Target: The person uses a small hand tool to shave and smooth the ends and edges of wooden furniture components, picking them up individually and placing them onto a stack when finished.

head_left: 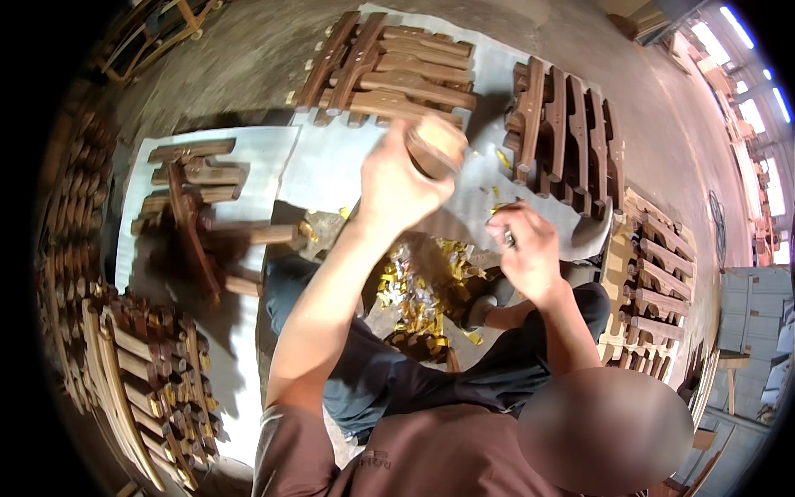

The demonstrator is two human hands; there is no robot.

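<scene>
My left hand (396,184) is raised over the white sheet (319,166), its fingers wrapped round a brown wooden piece (437,147). The pale end of that piece faces up, and its outline is smeared by motion. To the right and lower, my right hand (530,248) is closed, with a bit of something small and dark showing between thumb and fingers; I cannot make out what it is. The two hands are apart. Below them, between my legs, lies a heap of yellow and whitish scraps (422,286).
Shaped wooden parts are stacked at the far middle (414,70) and the far right (567,128). More lie in a loose pile (186,199) on the left sheet. Further stacks stand at the lower left (149,373) and right (662,273). Yellow scraps dot the sheet.
</scene>
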